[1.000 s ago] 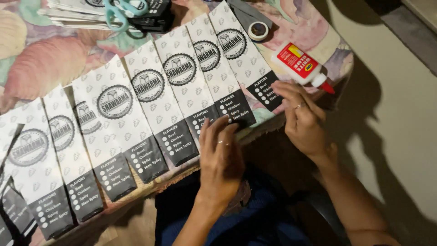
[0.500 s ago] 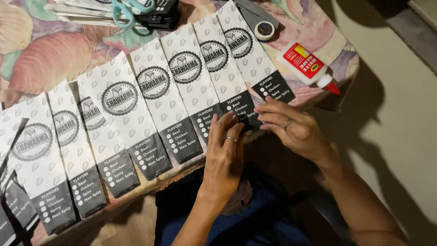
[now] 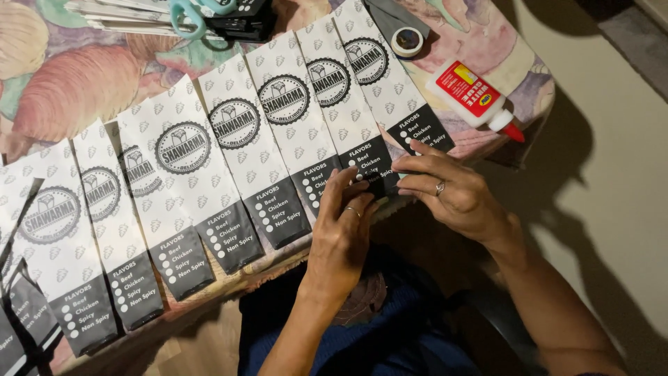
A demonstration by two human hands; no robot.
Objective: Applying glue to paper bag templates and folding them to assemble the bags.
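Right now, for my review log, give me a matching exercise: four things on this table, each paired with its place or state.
Things:
1. glue bottle
2. tape roll
3. scissors
4. left hand

Places or states:
A. top edge, turquoise handles
B. lying flat near the table's right edge, red tip
C. fingers on a bag's dark bottom end
D. just beyond the rightmost paper bag

Pairs: 1-B, 2-D, 3-A, 4-C

White patterned paper sleeve (image 3: 351, 118), flat, overlapping neighbours
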